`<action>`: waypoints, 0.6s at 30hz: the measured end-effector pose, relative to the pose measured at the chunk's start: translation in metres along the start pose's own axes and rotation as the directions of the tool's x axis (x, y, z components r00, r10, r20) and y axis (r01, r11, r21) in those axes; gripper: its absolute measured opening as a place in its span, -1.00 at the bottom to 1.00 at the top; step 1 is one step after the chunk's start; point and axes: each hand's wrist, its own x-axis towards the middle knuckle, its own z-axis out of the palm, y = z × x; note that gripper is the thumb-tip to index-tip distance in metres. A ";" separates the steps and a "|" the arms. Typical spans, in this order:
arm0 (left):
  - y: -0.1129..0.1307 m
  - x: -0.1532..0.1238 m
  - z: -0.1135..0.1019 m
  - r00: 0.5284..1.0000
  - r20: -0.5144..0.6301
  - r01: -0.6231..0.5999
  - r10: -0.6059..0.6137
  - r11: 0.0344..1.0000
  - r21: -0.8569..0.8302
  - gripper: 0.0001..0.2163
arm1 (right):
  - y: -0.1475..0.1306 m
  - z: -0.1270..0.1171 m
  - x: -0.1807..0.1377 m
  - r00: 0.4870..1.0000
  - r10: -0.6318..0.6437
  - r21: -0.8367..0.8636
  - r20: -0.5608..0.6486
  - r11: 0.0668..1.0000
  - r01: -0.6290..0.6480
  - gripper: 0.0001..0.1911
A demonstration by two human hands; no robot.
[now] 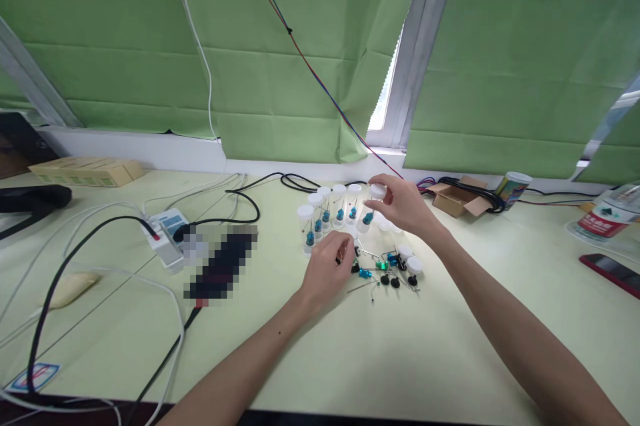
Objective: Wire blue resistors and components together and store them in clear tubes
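Observation:
My right hand pinches a white lid at the back of the table. Below that lid is a blue part, seemingly within a clear container. A row of small clear vials with white lids stands to the left, each with a blue part on a thin stem inside. In front of the row, my left hand rests with curled fingers; what they hold, if anything, is hidden. Beside it lies a loose pile with blue parts, a green part, black caps, thin metal rods and a white lid.
To the left, a white power strip sits among black and white cables, near a blurred dark object. An open cardboard box and a can are at the back right. A phone and plastic container lie farther right.

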 end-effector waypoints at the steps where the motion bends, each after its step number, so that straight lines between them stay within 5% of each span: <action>1: -0.001 -0.001 0.002 0.998 0.055 -0.023 0.022 1.000 0.014 -0.79 | 0.006 0.003 0.001 1.000 0.007 -0.025 -0.021 1.000 -0.008 -0.69; 7: -0.004 -0.009 0.008 0.930 0.344 -0.169 0.133 0.983 0.078 -0.69 | 0.032 0.027 0.001 0.999 -0.006 -0.094 -0.036 0.996 0.002 -0.72; 18: -0.004 -0.008 0.005 0.921 0.372 -0.168 0.114 0.979 0.118 -0.71 | 0.044 0.049 -0.005 0.999 -0.009 -0.061 -0.037 0.998 0.006 -0.70</action>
